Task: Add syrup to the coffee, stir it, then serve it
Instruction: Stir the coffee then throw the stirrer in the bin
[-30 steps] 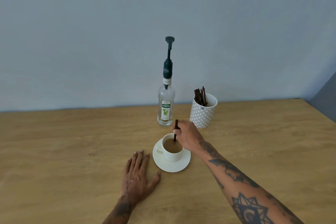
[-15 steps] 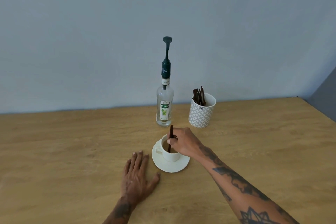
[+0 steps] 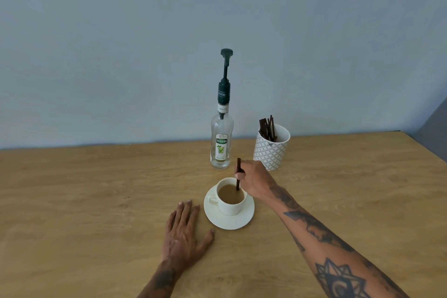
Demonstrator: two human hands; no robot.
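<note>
A white cup [image 3: 229,207] of light brown coffee stands on a white saucer [image 3: 225,221] on the wooden table. My right hand [image 3: 254,182] pinches a dark brown stir stick [image 3: 238,173] whose lower end dips into the coffee at the cup's far right side. My left hand [image 3: 185,234] lies flat on the table just left of the saucer, fingers spread. Behind the cup stands a clear syrup bottle [image 3: 222,143] with a green pump on top.
A white patterned holder [image 3: 272,150] with several dark stir sticks stands right of the bottle, just behind my right hand. The wooden table [image 3: 84,201] runs back to a pale blue wall; its right edge shows at the far right.
The stick has swung from the cup's right side to its left and back to the right, my right hand moving with it. My left hand has stayed flat.
</note>
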